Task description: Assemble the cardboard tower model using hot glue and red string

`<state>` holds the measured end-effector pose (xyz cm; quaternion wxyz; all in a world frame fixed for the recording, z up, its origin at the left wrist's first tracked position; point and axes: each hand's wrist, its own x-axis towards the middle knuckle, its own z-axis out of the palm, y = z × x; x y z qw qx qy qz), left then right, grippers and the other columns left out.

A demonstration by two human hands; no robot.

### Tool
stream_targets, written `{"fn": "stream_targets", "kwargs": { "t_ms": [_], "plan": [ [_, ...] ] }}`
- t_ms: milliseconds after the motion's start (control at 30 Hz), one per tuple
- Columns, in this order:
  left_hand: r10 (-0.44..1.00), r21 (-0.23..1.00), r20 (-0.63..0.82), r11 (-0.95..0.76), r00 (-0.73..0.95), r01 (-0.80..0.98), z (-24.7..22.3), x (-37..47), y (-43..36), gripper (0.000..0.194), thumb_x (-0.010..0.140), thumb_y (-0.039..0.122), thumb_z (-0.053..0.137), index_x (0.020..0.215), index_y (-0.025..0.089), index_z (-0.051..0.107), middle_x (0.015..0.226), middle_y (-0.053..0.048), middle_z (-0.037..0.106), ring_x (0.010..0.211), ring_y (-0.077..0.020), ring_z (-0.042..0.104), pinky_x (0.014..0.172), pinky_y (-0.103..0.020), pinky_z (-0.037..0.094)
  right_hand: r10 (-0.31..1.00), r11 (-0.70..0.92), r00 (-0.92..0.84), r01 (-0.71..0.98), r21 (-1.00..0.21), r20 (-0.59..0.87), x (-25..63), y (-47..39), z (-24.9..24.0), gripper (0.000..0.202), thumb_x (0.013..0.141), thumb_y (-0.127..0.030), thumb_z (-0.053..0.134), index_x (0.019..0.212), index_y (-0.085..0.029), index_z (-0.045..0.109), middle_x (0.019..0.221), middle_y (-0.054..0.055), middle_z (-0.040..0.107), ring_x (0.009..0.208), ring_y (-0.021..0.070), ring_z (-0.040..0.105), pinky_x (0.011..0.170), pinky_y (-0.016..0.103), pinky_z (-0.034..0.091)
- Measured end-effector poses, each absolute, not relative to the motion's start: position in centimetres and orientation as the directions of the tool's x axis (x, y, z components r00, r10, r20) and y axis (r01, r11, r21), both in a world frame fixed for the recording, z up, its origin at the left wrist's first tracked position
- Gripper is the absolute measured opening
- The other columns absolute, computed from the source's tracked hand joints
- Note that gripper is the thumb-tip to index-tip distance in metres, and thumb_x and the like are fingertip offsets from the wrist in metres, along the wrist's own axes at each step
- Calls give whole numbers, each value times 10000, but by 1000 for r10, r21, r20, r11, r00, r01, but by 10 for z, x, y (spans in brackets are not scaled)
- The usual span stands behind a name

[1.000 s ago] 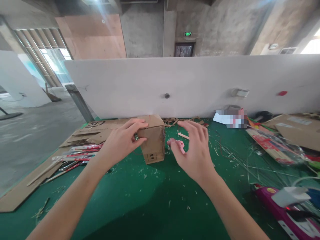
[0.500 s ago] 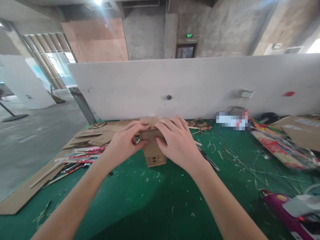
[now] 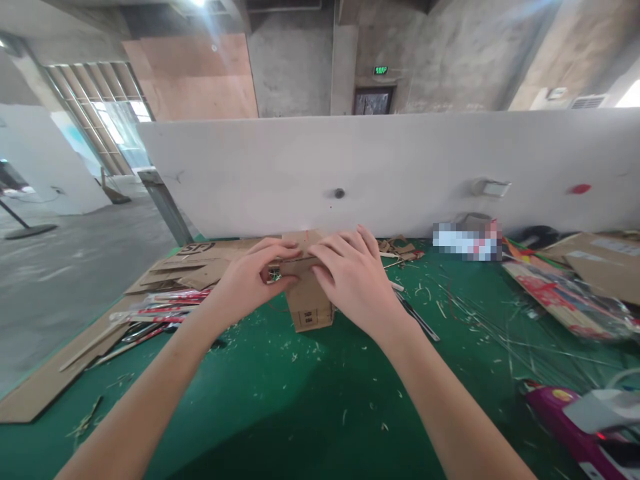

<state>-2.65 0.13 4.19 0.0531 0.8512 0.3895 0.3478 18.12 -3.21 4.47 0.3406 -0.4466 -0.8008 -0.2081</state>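
Note:
Between my two hands a brown cardboard box (image 3: 311, 300) stands upright on the green tabletop, with dark printed marks low on its near face. My left hand (image 3: 263, 270) pinches the left side of its upper edge, thumb below and fingers on top. On the right side my right hand (image 3: 347, 267) grips the same edge, its thumb against the near face and its fingers over the top. A cardboard flap (image 3: 300, 241) rises behind the fingers. My fingertips partly hide the fold along the top.
Flat cardboard pieces (image 3: 200, 273) and wrapped packets (image 3: 160, 308) lie at the left. Cardboard scraps (image 3: 403, 252) are behind my right hand. Farther right are packaged sticks (image 3: 555, 293), a larger cardboard piece (image 3: 603, 260) and a purple device (image 3: 565, 420). A white partition (image 3: 260, 177) borders the table.
Both hands keep their hold on the cardboard box. The fingers have shifted slightly along its upper edge, and the camera view has moved a little.

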Motion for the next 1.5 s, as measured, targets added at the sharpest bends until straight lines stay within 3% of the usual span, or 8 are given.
{"fn": "stream_targets", "kwargs": {
  "t_ms": [267,633,833,933,1067,1233,1333,1500],
  "plan": [
    [684,305,559,-695,468,651,44,-27,0,342,838,304,655,1176,292,607,1295,-35,578,521,-46,437,596,-274,501,592,532,-354,846,-21,724,182,-31,45,206,920,-184,544,1088,-259,635,1058,14,677,1138,227,535,1134,492,231],
    [708,322,525,-679,473,659,45,-26,-3,350,855,277,639,1200,301,590,1326,-23,556,618,-81,515,603,-269,497,601,538,-353,842,-36,717,184,-29,44,227,921,-191,535,1107,-274,637,1063,21,670,1121,231,546,1125,519,232],
    [681,230,534,-687,501,689,47,-28,-3,337,868,307,632,1199,302,570,1332,-12,551,685,-104,561,664,-289,498,607,545,-361,838,-39,708,186,-32,46,242,913,-189,541,1118,-283,626,1091,13,669,1138,238,533,1134,526,223],
    [675,188,525,-686,519,703,50,-32,-2,317,876,308,623,1187,308,562,1326,1,547,659,-93,557,674,-294,491,616,545,-357,837,-52,702,190,-32,47,364,887,-217,579,1245,-275,564,1267,27,607,1197,267,492,1121,533,260],
    [688,230,469,-701,554,675,55,-43,2,291,887,301,595,1174,312,549,1336,5,533,653,-85,555,686,-290,503,652,541,-340,835,-102,678,198,-30,46,623,840,-292,635,1417,-257,403,1452,76,453,1301,319,406,1091,570,316],
    [656,235,461,-739,597,631,57,-55,10,273,902,339,573,1171,295,554,1356,-27,517,806,-131,601,768,-318,526,670,588,-420,803,-93,613,203,-27,44,635,836,-373,641,1412,-256,399,1486,72,428,1383,293,340,1142,583,248],
    [618,207,493,-767,613,607,56,-58,14,268,920,345,547,1179,279,559,1340,-55,518,1030,-193,591,858,-348,523,666,594,-428,799,-87,611,203,-24,41,649,833,-399,646,1416,-260,395,1488,58,433,1390,281,337,1158,582,216],
    [543,70,544,-789,639,611,54,-62,21,264,934,328,547,1194,280,552,1342,-51,527,1216,-221,506,1018,-407,438,665,599,-444,798,-73,601,205,-21,39,683,809,-457,667,1409,-261,407,1473,42,460,1390,283,334,1169,578,188]
  ]
}}
